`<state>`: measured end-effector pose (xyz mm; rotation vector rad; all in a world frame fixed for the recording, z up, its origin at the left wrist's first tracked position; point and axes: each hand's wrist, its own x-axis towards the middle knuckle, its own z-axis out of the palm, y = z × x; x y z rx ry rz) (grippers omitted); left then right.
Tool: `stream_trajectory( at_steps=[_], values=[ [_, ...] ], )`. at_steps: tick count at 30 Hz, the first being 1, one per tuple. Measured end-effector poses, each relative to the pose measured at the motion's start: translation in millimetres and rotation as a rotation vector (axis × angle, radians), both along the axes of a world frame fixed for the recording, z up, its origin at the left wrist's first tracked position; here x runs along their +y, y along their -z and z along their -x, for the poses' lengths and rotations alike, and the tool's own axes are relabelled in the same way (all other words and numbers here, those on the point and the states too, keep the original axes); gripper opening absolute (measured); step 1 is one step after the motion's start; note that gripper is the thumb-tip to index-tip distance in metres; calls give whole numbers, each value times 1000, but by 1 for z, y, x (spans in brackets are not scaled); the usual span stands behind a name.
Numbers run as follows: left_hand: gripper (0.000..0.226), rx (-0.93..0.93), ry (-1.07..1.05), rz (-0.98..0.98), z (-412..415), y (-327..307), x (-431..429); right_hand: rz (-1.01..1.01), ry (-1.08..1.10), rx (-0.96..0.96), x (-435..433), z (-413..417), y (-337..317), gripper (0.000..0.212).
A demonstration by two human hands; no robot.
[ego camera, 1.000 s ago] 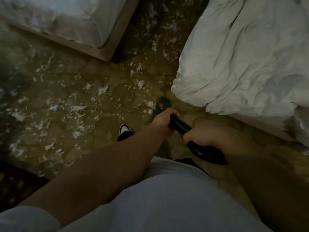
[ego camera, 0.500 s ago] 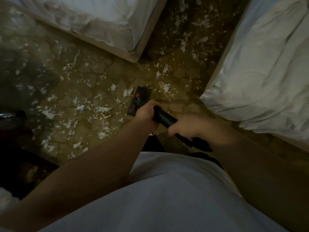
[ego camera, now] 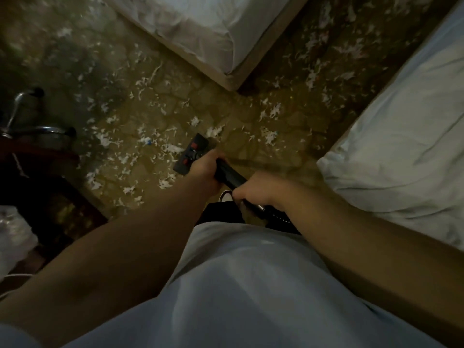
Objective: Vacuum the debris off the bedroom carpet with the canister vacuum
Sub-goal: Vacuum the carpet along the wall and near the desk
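L hand (ego camera: pixel 204 169) curled tight rnd vacuum wand (ego camera: pixel 229 174), far end; R hand (ego camera: pixel 254 190) wrapped rnd near end. Floor head (ego camera: pixel 193 153) on carpet (ego camera: pixel 251 151), centre, white debris (ego camera: pixel 173 148) just left of it; far bed (ego camera: pixel 213 26) & right bed (ego camera: pixel 401 146) either side.

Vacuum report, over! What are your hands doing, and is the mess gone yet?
Left hand forward, right hand behind, both gripping the wand. Floor head on carpet, white scraps all around. Bed corner ahead.

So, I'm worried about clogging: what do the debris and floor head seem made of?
Debris: looks like shredded white paper, matte, in thin curled strips; could be tissue. Floor head: apparently hard black plastic, smooth, with red patches, though dim light blurs it.
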<state>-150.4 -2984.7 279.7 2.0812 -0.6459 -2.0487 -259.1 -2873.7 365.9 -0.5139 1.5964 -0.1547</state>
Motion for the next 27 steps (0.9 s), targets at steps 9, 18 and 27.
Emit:
stream_trajectory(
  at_steps=[9,18,27],
  values=[
    [19,168,47,-161,99,-14,143,-125,-7,134,125,91,-38,20],
    [20,296,60,-222,125,-36,173,-98,11,210,154,106,-53,20],
    [11,288,-151,-142,37,-30,96,-74,-98,169,70,39,-37,24]
  ],
)
